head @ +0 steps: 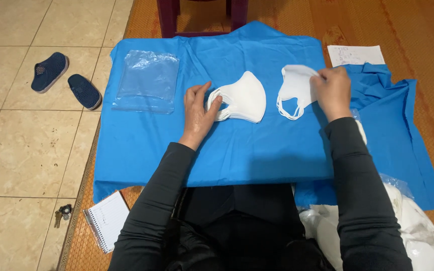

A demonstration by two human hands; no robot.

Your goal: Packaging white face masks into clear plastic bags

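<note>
Blue cloth (pixel 237 150) is our reference, spread flat over the woven mat (pixel 418 30). We see the left hand (pixel 197 113) resting near the cloth's middle, fingers loosely spread, fingertips touching the ear-loop edge of a stack of white masks (pixel 247 98) but not clamped on it. Stack lies flat at cloth centre. Right hand (pixel 333 90) is right of the stack, over the cloth's right part, thumb and fingers pinching the upper edge of a single white mask (pixel 295 88); its ear loops hang down toward the cloth, and it sits just beside the stack, not touching it. Clear plastic bags (pixel 146 80) lie flat on the cloth's upper left, well apart from both hands. Sheet of paper (pixel 355 54) sits at the cloth's upper right corner. Off the cloth's left edge, on floor tile: pair of dark blue shoes (pixel 66 80). Below its lower left corner: spiral notepad (pixel 107 220) and keys (pixel 62 213). Below the lower right corner we see a plastic bag of white material (pixel 418 231), contents unclear. Purple stool legs (pixel 202 17) stand past the cloth's far edge.
</note>
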